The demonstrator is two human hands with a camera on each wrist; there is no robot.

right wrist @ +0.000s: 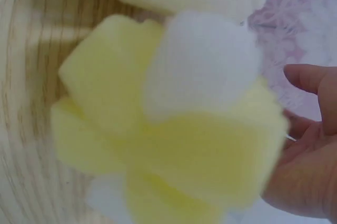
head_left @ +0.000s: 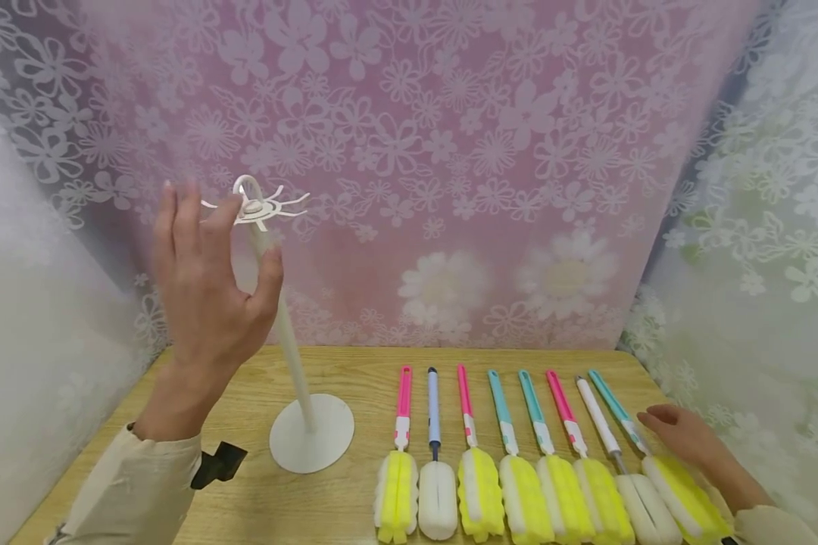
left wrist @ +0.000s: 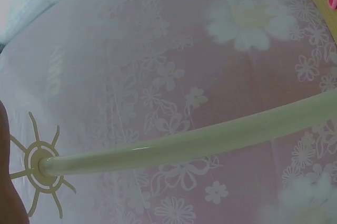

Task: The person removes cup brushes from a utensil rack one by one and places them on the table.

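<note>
My left hand [head_left: 211, 280] is raised beside the top of a white stand [head_left: 289, 341], fingers pointing up and thumb spread apart. Its index finger overlaps the ring of curved hooks [head_left: 259, 208] in the head view. The left wrist view shows the pole [left wrist: 174, 145] from close by, with the hooks fanning out at its end. Low at the right, my right hand [head_left: 688, 439] lies beside the rightmost sponge brush, its fingertips near the neck of the teal handle [head_left: 610, 397]. That brush's yellow and white sponge head [right wrist: 200, 155] partly hides the fingers in the right wrist view.
Several more sponge brushes lie in a row, including a pink-handled one [head_left: 404, 397] and a pale blue-handled one [head_left: 434, 409]. The stand's round base [head_left: 327, 439] rests on the wooden table [head_left: 245, 492]. Flower-patterned cloth [head_left: 450, 189] hangs behind and at both sides.
</note>
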